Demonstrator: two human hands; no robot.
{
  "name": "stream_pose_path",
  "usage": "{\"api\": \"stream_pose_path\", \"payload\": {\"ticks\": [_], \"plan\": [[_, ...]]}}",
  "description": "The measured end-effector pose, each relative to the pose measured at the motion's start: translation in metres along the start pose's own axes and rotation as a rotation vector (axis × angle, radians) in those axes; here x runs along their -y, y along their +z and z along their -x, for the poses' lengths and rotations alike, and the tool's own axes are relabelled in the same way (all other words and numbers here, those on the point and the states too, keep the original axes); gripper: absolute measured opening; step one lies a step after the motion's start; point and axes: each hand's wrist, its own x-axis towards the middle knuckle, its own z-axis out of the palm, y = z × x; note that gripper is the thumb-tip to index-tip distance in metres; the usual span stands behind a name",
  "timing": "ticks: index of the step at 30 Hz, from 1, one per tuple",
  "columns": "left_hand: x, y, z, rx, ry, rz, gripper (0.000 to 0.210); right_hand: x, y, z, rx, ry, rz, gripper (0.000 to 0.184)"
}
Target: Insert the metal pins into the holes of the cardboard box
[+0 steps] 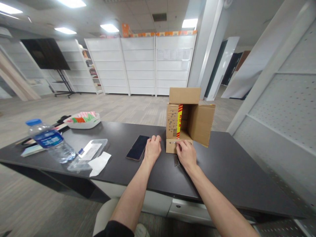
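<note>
An opened cardboard box [172, 121] stands on the dark desk with its mouth facing me and its flaps folded out. Its left flap bears several small dark holes and a yellow-red tape strip. My right hand [186, 154] is at the lower front flap, thumb and fingers pinched together; a tiny shiny bit shows beside the fingertips, too small to name. Several thin metal nails or screws [176, 160] lie on the desk just below that flap. Left of the box, my left hand [153, 149] rests with curled fingers beside a dark phone [138, 147]; its palm side is hidden.
To the left are a clear plastic case [92, 151], a white paper scrap [100, 163] and a water bottle [50, 140] with a blue cap. Behind them sits a white tray [84, 125] with colourful packets. A perforated panel [283, 131] borders the desk's right side.
</note>
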Motion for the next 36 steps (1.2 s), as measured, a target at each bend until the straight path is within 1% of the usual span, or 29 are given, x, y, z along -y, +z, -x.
{"api": "stream_pose_path", "payload": {"ticks": [9,13,18,28,36], "plan": [[0.000,0.000,0.000,-0.003,0.004,-0.025,0.023,-0.001,-0.001,0.002,0.012,0.000,-0.068,0.023],[-0.001,0.000,0.001,-0.006,0.003,-0.031,0.023,-0.001,-0.003,0.005,0.018,-0.038,-0.140,0.022],[-0.001,-0.001,0.000,0.002,-0.003,-0.032,0.023,0.000,-0.007,0.008,0.079,-0.100,-0.171,0.017],[-0.001,-0.001,0.001,0.004,-0.008,-0.004,0.023,0.001,-0.014,0.018,0.173,-0.121,-0.172,0.016],[0.000,0.000,0.001,0.001,0.005,-0.002,0.022,0.004,-0.020,0.020,0.244,-0.132,-0.160,0.016]]}}
